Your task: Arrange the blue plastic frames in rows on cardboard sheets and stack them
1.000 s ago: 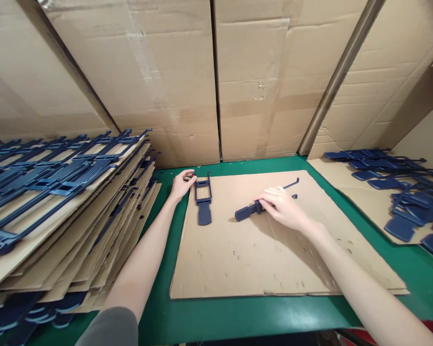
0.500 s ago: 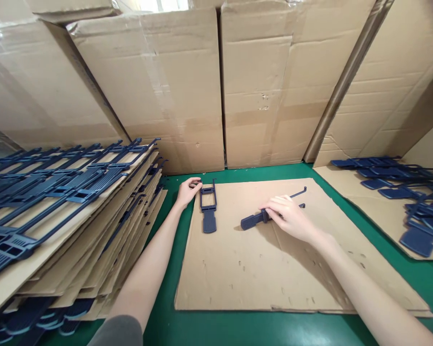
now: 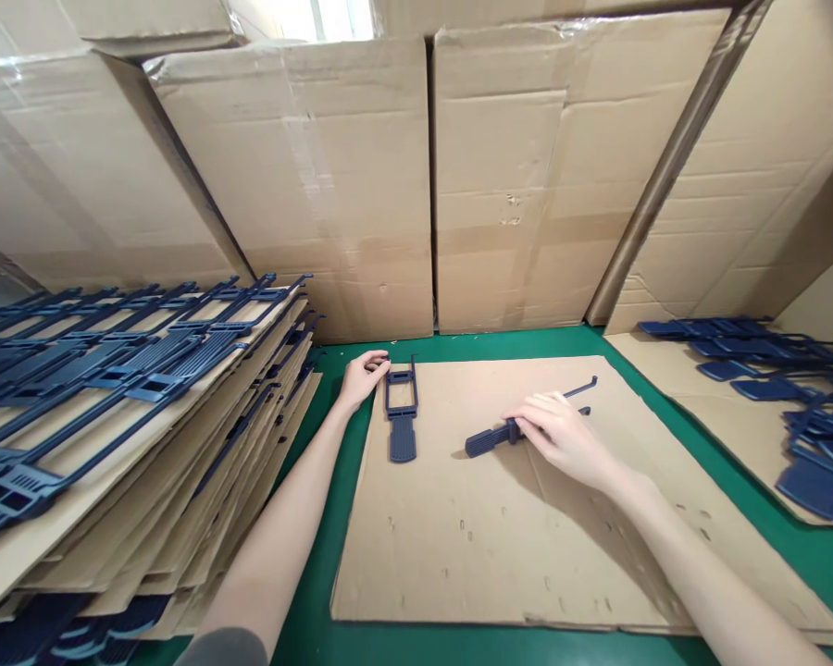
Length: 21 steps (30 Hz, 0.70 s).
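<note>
My left hand (image 3: 363, 379) is closed at the far left corner of the cardboard sheet (image 3: 472, 564), thumb and finger pinched on the hooked arm end of a dark blue plastic frame part (image 3: 403, 439). That part lies flat, its ribbed paddle pointing towards me. Right of it, my right hand (image 3: 559, 435) is wrapped round the middle of a second dark blue plastic frame part (image 3: 484, 440). This one is tilted, with the ribbed paddle to the left and two hooked arms sticking out beyond my fingers. My fingers hide its central frame.
At left stands a tall stack of cardboard sheets (image 3: 145, 527) layered with similar blue parts (image 3: 159, 387). More blue parts (image 3: 812, 486) lie heaped on cardboard at right. Large cardboard boxes (image 3: 361, 185) wall off the back of the green table (image 3: 312, 592).
The camera view has tilted up slightly, so everything sits a little lower. Both hands keep their holds, and the two parts show hardly any movement on the sheet.
</note>
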Tool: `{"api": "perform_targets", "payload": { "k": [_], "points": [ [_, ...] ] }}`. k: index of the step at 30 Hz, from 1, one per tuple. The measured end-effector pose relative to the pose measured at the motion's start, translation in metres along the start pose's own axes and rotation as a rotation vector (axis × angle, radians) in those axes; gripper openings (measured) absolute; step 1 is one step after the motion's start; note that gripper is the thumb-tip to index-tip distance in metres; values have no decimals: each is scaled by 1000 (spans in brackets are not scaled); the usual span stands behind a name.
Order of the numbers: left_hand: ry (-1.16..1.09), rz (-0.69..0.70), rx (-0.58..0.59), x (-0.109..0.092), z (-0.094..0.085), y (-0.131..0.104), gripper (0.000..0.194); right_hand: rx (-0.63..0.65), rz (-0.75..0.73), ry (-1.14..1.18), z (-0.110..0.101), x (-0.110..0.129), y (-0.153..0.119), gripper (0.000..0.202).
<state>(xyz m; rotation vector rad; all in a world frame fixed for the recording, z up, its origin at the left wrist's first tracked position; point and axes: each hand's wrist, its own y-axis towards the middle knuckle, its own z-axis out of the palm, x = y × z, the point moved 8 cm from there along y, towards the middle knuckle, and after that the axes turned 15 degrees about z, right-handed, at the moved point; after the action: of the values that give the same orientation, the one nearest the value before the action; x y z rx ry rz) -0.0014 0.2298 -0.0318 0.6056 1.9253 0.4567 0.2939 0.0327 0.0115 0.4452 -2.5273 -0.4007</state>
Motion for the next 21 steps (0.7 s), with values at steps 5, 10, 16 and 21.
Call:
{"api": "perform_targets", "payload": {
  "k": [5,10,16,21],
  "points": [
    [0,-5,1,-1,1,-2,40,0,-10,-7,-4,4,-5,23],
    [17,1,2,-3,0,-4,41,6,-9,-34,-1,1,-8,26],
    [31,-3,29,-9,0,-6,50,-122,18,-56,-4,4,-11,25],
    [44,-1,67,-14,2,-6,45,-224,96,-65,-8,7,-12,25]
  ]
}}
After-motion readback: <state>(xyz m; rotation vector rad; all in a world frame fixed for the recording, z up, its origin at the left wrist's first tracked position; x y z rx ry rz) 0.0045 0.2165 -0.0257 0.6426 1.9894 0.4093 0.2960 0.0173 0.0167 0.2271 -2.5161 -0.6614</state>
